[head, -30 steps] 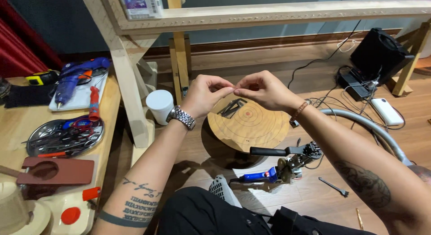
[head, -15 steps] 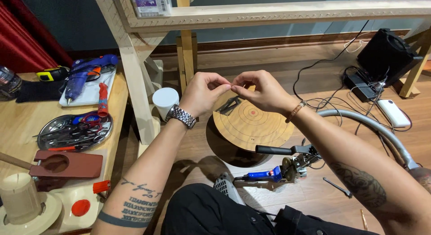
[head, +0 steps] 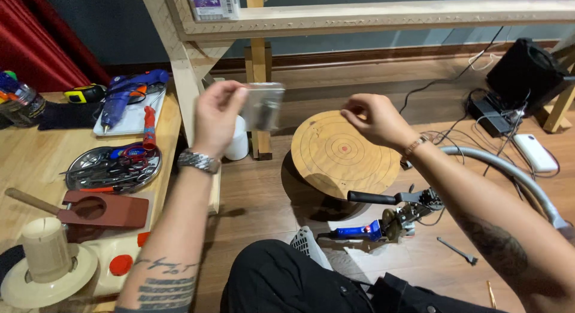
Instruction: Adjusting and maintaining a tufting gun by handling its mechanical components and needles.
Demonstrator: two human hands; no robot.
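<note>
My left hand (head: 217,115) is raised and holds a small clear plastic bag (head: 262,105) with dark small parts inside; the bag is blurred. To the right, my right hand (head: 372,118) hovers over a round wooden disc (head: 344,154) marked with rings and a red centre dot. Its fingers are curled with thumb and fingertips pinched together; whether something tiny sits between them I cannot tell. The two hands are well apart.
A wooden bench at left carries a metal tray of tools (head: 112,167), a blue glue gun (head: 123,91) and a red-brown paddle (head: 90,210). A white cup (head: 238,142) stands by a wooden frame leg (head: 258,79). A blue-handled power tool (head: 383,220), hose (head: 503,172) and cables lie on the floor.
The hands were together over the disc, working on the small bag. Now they have parted: the left lifted the bag up and leftward, the right drew back to the right.
</note>
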